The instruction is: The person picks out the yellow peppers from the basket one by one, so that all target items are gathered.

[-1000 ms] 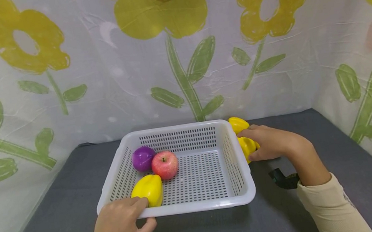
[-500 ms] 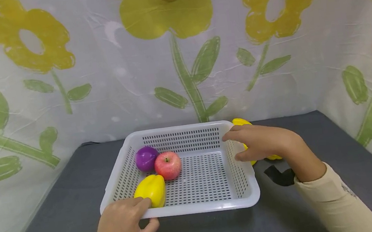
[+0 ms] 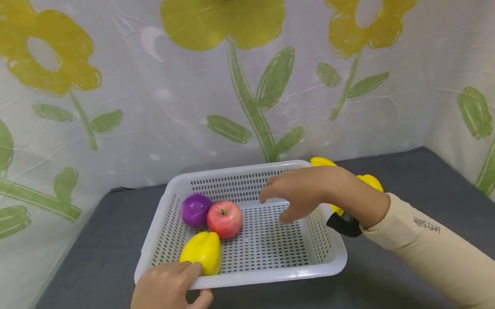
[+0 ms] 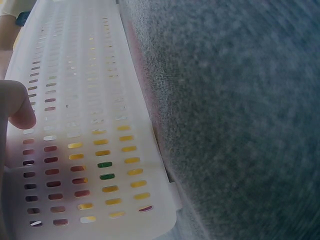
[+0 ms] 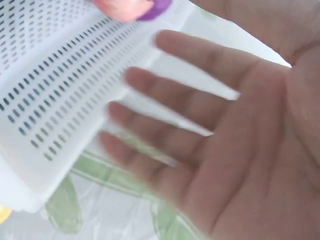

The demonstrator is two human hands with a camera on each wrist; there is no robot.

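Note:
My left hand (image 3: 165,298) grips the near rim of a white perforated plastic basket (image 3: 271,275), fingers over the edge and thumb (image 4: 22,107) on the outer wall. A yellow bell pepper (image 3: 201,253) lies in the basket's near left corner, close to those fingertips. Behind it sit a red apple (image 3: 224,219) and a round purple fruit or vegetable (image 3: 196,210), touching or nearly so. Over the basket's right half hovers my right hand (image 3: 300,192), fingers spread and holding nothing. The right wrist view shows its bare palm (image 5: 240,150).
Right of the basket lie yellow items (image 3: 370,182), partly hidden by the right hand and forearm. A dark strap piece (image 3: 343,225) sits by the right wrist. The dark grey tabletop (image 3: 91,277) ends at a flower-printed curtain (image 3: 189,130).
My right hand has left the yellow items beside the basket and moved left over the basket, empty. The left hand keeps its grip on the rim. The view has shifted slightly.

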